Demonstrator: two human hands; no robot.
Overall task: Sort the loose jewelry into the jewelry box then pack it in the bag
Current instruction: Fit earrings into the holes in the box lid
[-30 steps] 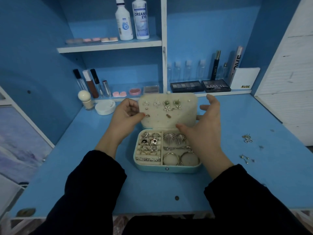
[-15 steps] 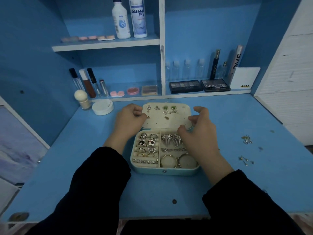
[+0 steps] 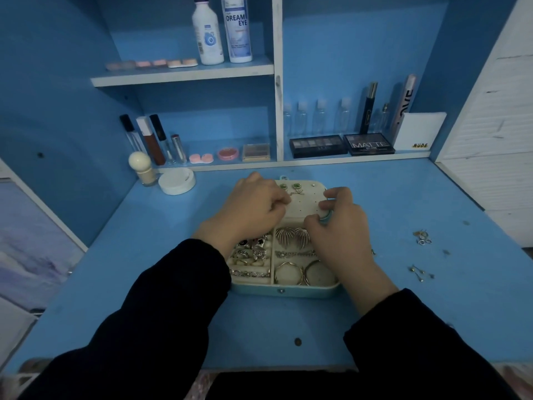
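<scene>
Head view: left hand [image 3: 253,207] curled round box lid [image 3: 306,201] left edge; right hand [image 3: 341,229] pinches right edge

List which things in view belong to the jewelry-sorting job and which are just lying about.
Job: open light-blue jewelry box with cream lining; loose small metal earrings on the blue desk.
Lying about: two white plastic bottles; black eyeshadow palettes; round white compact.
</scene>
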